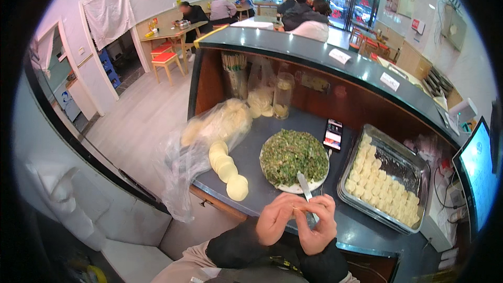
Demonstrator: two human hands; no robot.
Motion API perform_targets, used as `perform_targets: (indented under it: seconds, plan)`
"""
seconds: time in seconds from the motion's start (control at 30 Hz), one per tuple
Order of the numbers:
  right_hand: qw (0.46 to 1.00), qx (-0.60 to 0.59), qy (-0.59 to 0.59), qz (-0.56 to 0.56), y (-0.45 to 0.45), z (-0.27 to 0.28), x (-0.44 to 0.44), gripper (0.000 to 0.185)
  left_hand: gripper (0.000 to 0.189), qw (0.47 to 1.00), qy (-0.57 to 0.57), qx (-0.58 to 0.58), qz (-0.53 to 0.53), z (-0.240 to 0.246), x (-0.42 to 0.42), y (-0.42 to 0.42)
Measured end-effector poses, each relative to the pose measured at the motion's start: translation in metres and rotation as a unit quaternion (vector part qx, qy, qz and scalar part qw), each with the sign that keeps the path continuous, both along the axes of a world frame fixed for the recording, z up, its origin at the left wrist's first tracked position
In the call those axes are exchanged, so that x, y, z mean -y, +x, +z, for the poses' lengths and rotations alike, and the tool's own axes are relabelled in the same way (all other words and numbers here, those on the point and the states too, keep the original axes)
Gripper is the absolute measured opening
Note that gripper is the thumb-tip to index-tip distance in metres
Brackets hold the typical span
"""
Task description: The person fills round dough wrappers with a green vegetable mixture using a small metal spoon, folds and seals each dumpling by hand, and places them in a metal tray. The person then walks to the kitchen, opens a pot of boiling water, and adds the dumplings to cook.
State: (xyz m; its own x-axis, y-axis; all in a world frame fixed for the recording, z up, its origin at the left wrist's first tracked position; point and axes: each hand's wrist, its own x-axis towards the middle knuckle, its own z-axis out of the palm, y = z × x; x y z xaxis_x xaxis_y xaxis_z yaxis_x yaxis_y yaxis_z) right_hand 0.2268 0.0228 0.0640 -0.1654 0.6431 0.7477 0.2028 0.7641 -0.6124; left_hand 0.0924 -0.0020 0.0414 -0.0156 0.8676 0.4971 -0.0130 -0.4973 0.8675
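Note:
My left hand and my right hand meet at the desk's front edge, fingertips together around a small piece of dough, mostly hidden by the fingers. Just beyond them a plate is heaped with chopped green filling, and a metal spatula leans from it towards my hands. Left of the plate, round dough wrappers overlap in a row that leads to a clear plastic bag of dough. To the right, filled dumplings lie in rows in a metal tray.
A phone with a cable lies between plate and tray. Under the raised counter stand a chopstick holder, a bagged stack of wrappers and a glass jar. A monitor stands far right. Several people sit at tables beyond.

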Motion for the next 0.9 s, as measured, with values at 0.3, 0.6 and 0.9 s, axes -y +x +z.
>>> perform_targets:
  seconds: [0.3,0.6,0.9]
  plan:
    - [0.913,-0.183,-0.302,0.203,-0.014,-0.023,-0.013,0.021,0.046,0.921,-0.229,0.314,-0.042,-0.008,0.009,0.043]
    - [0.988,-0.1,-0.103,0.058,-0.02,-0.035,0.012,0.02,0.034,0.954,-0.246,0.111,-0.135,-0.021,0.019,0.009]
    - [0.953,-0.062,-0.252,0.157,-0.011,-0.025,0.006,0.045,0.057,0.786,-0.342,0.462,-0.225,-0.008,-0.002,0.008]
